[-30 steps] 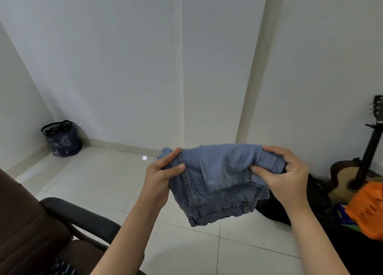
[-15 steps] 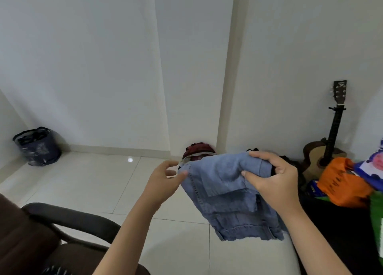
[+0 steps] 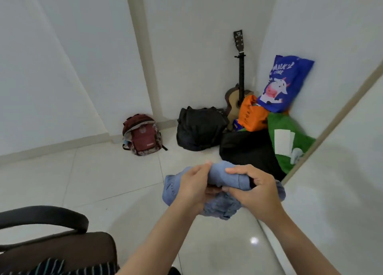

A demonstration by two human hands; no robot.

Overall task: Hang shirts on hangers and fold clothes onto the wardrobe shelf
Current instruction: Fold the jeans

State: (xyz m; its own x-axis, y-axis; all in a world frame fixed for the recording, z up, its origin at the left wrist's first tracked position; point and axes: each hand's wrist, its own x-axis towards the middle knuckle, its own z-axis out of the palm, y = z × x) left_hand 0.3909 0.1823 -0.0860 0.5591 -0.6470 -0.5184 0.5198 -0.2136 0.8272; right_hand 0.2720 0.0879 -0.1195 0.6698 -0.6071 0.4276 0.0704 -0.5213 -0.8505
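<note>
Swinging round to the right since a moment ago, the person now faces the corner where a guitar [image 3: 240,81] leans, and the denim that hung open between the hands is bunched into a tighter bundle.

Largest first: pale walls and tiled floor [image 3: 93,183], a brown chair [image 3: 62,247] at the lower left with a striped cloth on its seat, then a heap in the corner: a black bag [image 3: 199,127], a green bag [image 3: 286,142], a blue cow-print bag [image 3: 284,83], an orange bag [image 3: 251,115], and a maroon backpack [image 3: 143,135] against the wall. A pale panel edge [image 3: 331,125] slants down the right side; I can't tell whether it belongs to the wardrobe.

The folded jeans [image 3: 223,177] sit in mid-air, between both hands, with the long axis running left to right. The left hand [image 3: 192,189] is curled around the left end, thumb on top; the right hand [image 3: 255,191] pinches the upper fold from above, fingers closed over it. Both hands are equally close, nearly touching. No shelf shows, so I'd judge the bundle must next be carried off to the right.
</note>
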